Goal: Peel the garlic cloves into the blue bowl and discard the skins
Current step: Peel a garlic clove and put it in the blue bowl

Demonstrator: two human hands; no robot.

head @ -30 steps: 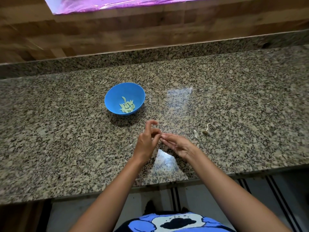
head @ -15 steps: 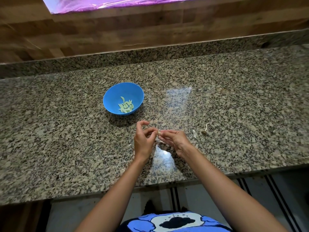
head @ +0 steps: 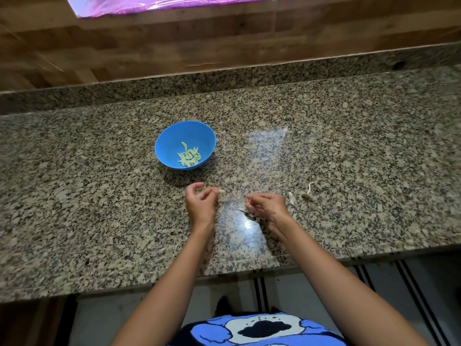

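The blue bowl [head: 185,145] stands on the granite counter [head: 99,208] with several peeled pale cloves [head: 188,158] in it. My left hand [head: 200,202] is curled just in front of the bowl, pinching a small pale garlic clove [head: 222,191] at its fingertips. My right hand [head: 267,204] is a short way to the right, fingers closed on a thin strip of garlic skin [head: 243,211] that trails toward the left. The two hands are apart.
Loose garlic scraps lie right of my right hand: a pale piece [head: 291,198], a brownish root bit [head: 305,195] and a curled stem [head: 310,186]. The counter's front edge [head: 224,270] is close below my wrists. A wooden wall [head: 199,46] backs the counter.
My hands were touching at the fingertips; now they have pulled apart, the left toward the bowl with the clove, the right holding a strip of skin.
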